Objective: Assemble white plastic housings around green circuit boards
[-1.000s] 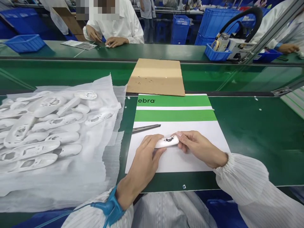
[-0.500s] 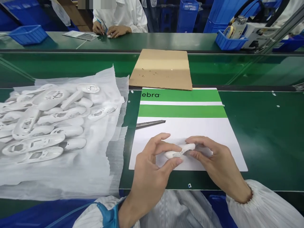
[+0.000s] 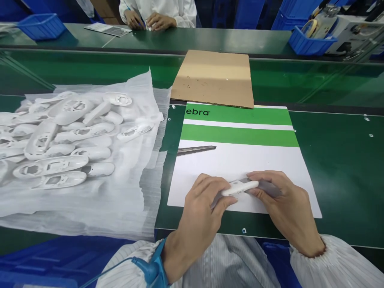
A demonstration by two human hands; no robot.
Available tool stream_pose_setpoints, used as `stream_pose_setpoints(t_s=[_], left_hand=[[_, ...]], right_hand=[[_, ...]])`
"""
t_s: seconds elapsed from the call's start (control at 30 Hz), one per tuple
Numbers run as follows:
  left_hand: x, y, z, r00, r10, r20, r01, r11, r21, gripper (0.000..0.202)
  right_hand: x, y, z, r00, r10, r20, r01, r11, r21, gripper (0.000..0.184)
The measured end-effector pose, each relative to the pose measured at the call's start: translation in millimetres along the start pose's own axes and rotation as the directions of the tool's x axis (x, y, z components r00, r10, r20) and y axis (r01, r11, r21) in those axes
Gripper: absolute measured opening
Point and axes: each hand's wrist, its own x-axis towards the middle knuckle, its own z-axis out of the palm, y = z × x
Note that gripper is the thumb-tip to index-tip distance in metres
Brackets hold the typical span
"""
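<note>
Both my hands hold one small white plastic shell (image 3: 240, 187) just above the white and green printed sheet (image 3: 240, 136). My left hand (image 3: 204, 214) pinches its left end between thumb and fingers. My right hand (image 3: 285, 208) grips its right end with curled fingers. The shell lies sideways, thin edge toward me. A blue wrist strap (image 3: 154, 268) with a cord sits on my left wrist. A thin dark metal tool (image 3: 196, 150) lies on the sheet, up and left of my hands.
Several white plastic shells (image 3: 60, 136) lie heaped on white foam wrap (image 3: 90, 200) at the left. A flat cardboard piece (image 3: 214, 79) lies beyond the sheet. Across the green table another person's hands (image 3: 150, 20) work; blue bins (image 3: 309, 42) and a tape machine stand at the far right.
The shell has been turned from face-up to edge-on between my hands. Both hands drew closer to me, and the view tilted down.
</note>
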Motion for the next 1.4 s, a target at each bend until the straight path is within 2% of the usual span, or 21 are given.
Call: stream_pose_setpoints(t_s=[0.2,0.37,0.7,0.8,0.97,1.17,1.27,1.33,1.4], left_hand=[[0.3,10.8,1.1,0.998,-0.061,-0.021,0.06,0.998,-0.035,0.028],[1.1,18.7,4.5,0.989,0.029,-0.145,-0.049,0.99,-0.135,0.021],[4.7,26.7,5.1,0.978,0.039,-0.204,-0.061,0.993,-0.1,0.019],[8.7,31.1,7.4,0.976,0.04,-0.212,-0.068,0.99,-0.127,0.019],[18.5,39.1,11.4,0.958,0.135,-0.253,-0.179,0.971,-0.159,0.018],[20.9,44.9,14.3,0.956,0.132,-0.263,-0.171,0.977,-0.13,0.015],[24.6,44.1,9.2,0.962,0.156,-0.223,-0.182,0.978,-0.101,0.012],[30.2,34.3,0.0,0.975,0.191,-0.116,-0.198,0.979,-0.052,0.012],[36.3,14.4,-12.0,0.982,0.189,-0.011,-0.188,0.98,0.067,0.016]], right_hand=[[-0.6,-1.3,-2.9,0.99,0.137,0.028,-0.139,0.986,0.089,0.028],[1.1,-4.8,-5.8,0.974,0.213,0.083,-0.224,0.959,0.172,0.033],[2.4,-3.5,-4.7,0.956,0.267,0.123,-0.289,0.928,0.234,0.031],[2.2,-1.1,-2.8,0.947,0.282,0.156,-0.319,0.891,0.323,0.03],[3.7,2.4,-2.3,0.949,0.246,0.198,-0.314,0.796,0.517,0.025],[1.1,1.8,-1.0,0.953,0.219,0.208,-0.3,0.77,0.563,0.023],[1.4,2.2,-5.4,0.952,0.184,0.246,-0.292,0.788,0.542,0.024],[9.9,5.1,-17.7,0.942,0.14,0.307,-0.264,0.871,0.415,0.023],[30.3,10.5,-39.1,0.928,0.094,0.361,-0.181,0.96,0.214,0.026]])
